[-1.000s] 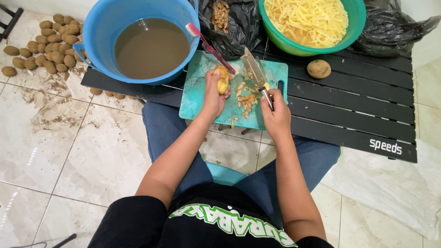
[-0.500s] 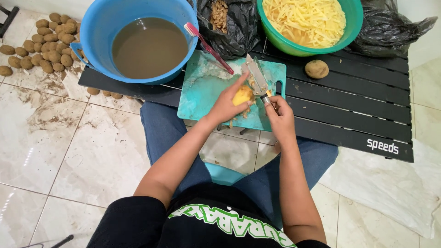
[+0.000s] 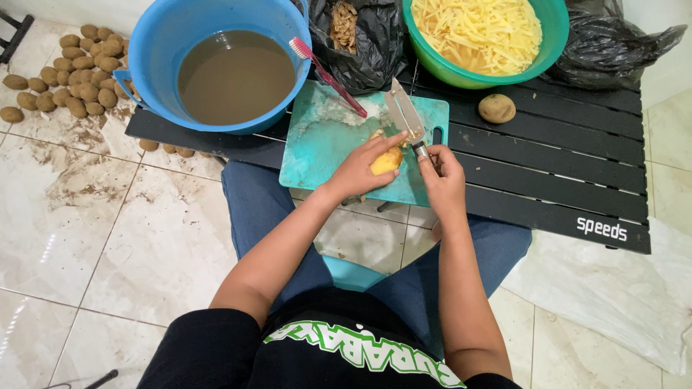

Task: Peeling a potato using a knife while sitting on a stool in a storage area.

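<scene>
Peeled potato (image 3: 387,160), yellow and partly covered by the fingers around it, is resting on the near right part of a teal cutting board (image 3: 324,148) that is lying on a black slatted table (image 3: 562,173). The left hand (image 3: 358,171) is closing over the potato from the left, its fingertips pressing on top, so the potato's lower and left sides are staying out of sight. The right hand (image 3: 443,181) is wrapping tightly around the handle of a knife (image 3: 406,117); the handle is almost wholly hidden in the fist, and only the broad metal blade is showing, angling away across the board with its heel just beside the potato. Whether the edge is touching the potato cannot be told. Small pale scraps are lying near the blade, too fine to make out. A red-handled toothbrush (image 3: 328,75) is leaning from the board onto the rim of a blue basin (image 3: 155,50) holding murky brown water. A green bowl (image 3: 548,29) of cut potato strips is being cropped by the top edge, flanked by two black plastic bags (image 3: 375,43). One unpeeled potato (image 3: 497,108) is sitting alone on the table, and a heap of brown potatoes (image 3: 72,72) is lying on the tiled floor.
</scene>
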